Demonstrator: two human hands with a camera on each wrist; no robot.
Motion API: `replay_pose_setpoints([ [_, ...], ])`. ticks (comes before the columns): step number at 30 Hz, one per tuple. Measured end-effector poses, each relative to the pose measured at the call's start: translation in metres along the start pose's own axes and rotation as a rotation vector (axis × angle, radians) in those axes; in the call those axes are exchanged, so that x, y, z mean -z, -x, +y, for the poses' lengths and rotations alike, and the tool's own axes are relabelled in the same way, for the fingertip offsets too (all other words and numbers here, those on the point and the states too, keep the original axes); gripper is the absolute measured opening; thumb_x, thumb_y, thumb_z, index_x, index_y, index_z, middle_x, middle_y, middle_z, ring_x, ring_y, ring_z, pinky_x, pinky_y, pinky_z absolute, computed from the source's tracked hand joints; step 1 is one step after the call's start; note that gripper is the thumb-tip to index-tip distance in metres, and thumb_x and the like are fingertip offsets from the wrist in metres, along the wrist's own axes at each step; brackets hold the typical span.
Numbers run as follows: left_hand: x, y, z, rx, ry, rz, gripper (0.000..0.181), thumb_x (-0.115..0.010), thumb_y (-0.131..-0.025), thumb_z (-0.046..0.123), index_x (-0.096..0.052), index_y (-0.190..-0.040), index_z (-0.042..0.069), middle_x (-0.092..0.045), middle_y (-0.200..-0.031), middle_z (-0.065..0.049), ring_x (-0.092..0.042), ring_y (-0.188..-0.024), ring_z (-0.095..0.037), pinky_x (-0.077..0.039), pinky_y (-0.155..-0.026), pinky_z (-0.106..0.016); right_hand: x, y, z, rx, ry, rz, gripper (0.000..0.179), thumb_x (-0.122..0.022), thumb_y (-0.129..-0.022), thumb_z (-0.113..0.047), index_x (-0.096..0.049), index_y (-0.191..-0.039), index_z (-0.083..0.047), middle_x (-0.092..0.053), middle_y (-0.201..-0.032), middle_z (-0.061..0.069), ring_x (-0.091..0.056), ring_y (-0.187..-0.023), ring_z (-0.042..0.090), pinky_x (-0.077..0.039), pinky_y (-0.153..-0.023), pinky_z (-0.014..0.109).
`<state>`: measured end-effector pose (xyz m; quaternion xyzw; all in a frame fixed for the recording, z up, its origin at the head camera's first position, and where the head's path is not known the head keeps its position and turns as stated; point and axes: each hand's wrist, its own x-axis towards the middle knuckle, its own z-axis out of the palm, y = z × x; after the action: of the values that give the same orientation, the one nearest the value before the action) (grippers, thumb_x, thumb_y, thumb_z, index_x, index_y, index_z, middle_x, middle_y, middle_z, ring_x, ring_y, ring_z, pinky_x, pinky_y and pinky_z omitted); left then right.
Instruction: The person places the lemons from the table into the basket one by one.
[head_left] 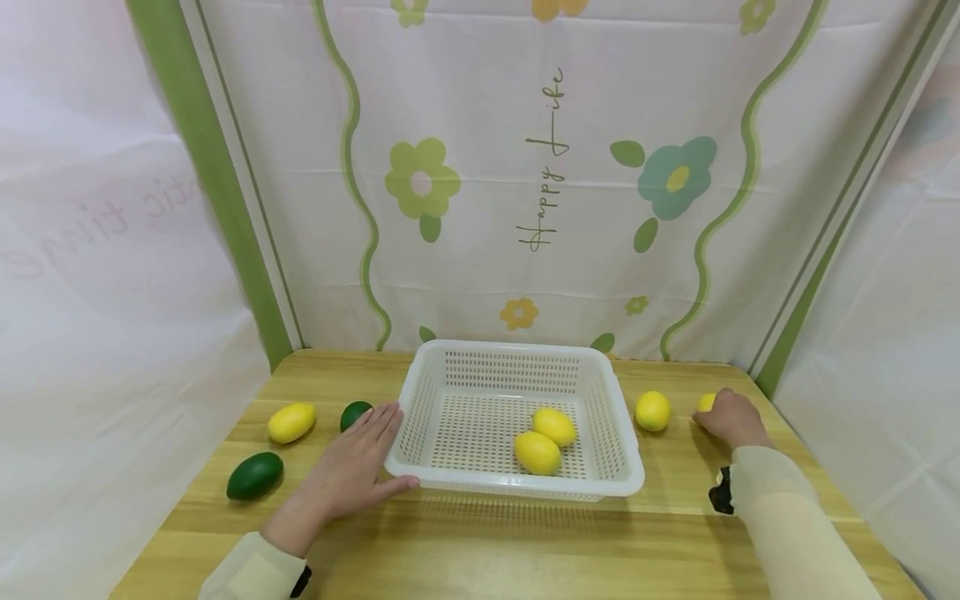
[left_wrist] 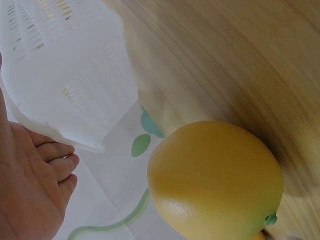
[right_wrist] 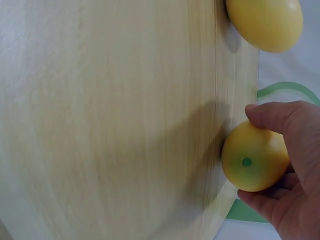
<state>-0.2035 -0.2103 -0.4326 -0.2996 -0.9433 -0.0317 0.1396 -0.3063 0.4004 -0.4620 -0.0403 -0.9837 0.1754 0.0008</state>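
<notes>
My left hand [head_left: 352, 467] rests with straight fingers against the left rim of a white perforated plastic basket [head_left: 517, 482], its thumb near the front rim. Two yellow lemons lie touching inside the basket, a front lemon [head_left: 537, 453] and a back lemon [head_left: 555, 427]. On the right side of the table, my right hand [head_left: 738, 419] grips another lemon [right_wrist: 252, 157] between thumb and fingers; in the head view the hand mostly covers it. Left of that hand lies a loose lemon [head_left: 652, 411]. The left wrist view has a large yellow lemon [left_wrist: 215, 175] close to the camera.
A yellow lemon [head_left: 292, 422] and a dark green oval fruit [head_left: 255, 476] lie at the table's left. Another dark green fruit [head_left: 356, 413] is partly hidden behind my left hand. A printed curtain [head_left: 480, 275] hangs at the wooden table's [head_left: 517, 550] back edge.
</notes>
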Motion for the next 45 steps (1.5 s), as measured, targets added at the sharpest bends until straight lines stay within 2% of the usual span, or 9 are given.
replay_pose_setpoints([
  [15, 0.001, -0.001, 0.0, -0.005, -0.007, 0.001, 0.098, -0.045, -0.089, 0.072, -0.035, -0.146, -0.008, -0.031, -0.152, -0.023, -0.029, -0.141, -0.034, -0.023, -0.115, -0.046, 0.007, -0.002, -0.006, -0.009, 0.001, -0.013, 0.041, -0.06, -0.085, -0.018, -0.044, -0.097, 0.017, -0.051, -0.077, 0.021, -0.051, -0.069, 0.033, -0.046, -0.059, 0.043],
  [24, 0.001, -0.001, 0.0, -0.001, -0.005, -0.014, 0.098, -0.045, -0.089, 0.072, -0.034, -0.147, -0.007, -0.03, -0.153, -0.022, -0.028, -0.141, -0.033, -0.021, -0.116, -0.045, 0.015, 0.0, -0.013, 0.043, -0.021, 0.011, 0.031, -0.063, -0.083, -0.015, -0.046, -0.09, 0.01, -0.048, -0.075, 0.016, -0.047, -0.065, 0.028, -0.043, -0.055, 0.038],
  [32, 0.001, -0.001, 0.0, 0.002, -0.01, -0.014, 0.098, -0.044, -0.089, 0.072, -0.034, -0.147, -0.007, -0.031, -0.152, -0.023, -0.028, -0.141, -0.033, -0.021, -0.116, -0.045, 0.023, -0.003, -0.022, 0.066, 0.018, 0.023, 0.028, -0.067, -0.082, -0.016, -0.05, -0.085, 0.006, -0.049, -0.075, 0.014, -0.047, -0.067, 0.029, -0.043, -0.059, 0.042],
  [39, 0.001, 0.0, 0.0, -0.001, -0.005, -0.008, 0.098, -0.044, -0.089, 0.072, -0.034, -0.146, -0.007, -0.031, -0.152, -0.023, -0.03, -0.14, -0.034, -0.022, -0.116, -0.045, 0.027, -0.006, -0.027, 0.122, 0.054, 0.07, 0.038, -0.068, -0.08, -0.013, -0.049, -0.097, 0.015, -0.051, -0.076, 0.017, -0.049, -0.067, 0.03, -0.044, -0.059, 0.043],
  [45, 0.001, -0.001, 0.0, -0.003, -0.004, -0.006, 0.097, -0.045, -0.089, 0.071, -0.034, -0.147, -0.007, -0.031, -0.152, -0.023, -0.028, -0.141, -0.034, -0.022, -0.116, -0.045, 0.033, -0.004, -0.035, 0.177, 0.098, 0.11, 0.054, -0.071, -0.08, -0.013, -0.045, -0.111, 0.023, -0.055, -0.085, 0.028, -0.055, -0.076, 0.04, -0.047, -0.065, 0.053],
])
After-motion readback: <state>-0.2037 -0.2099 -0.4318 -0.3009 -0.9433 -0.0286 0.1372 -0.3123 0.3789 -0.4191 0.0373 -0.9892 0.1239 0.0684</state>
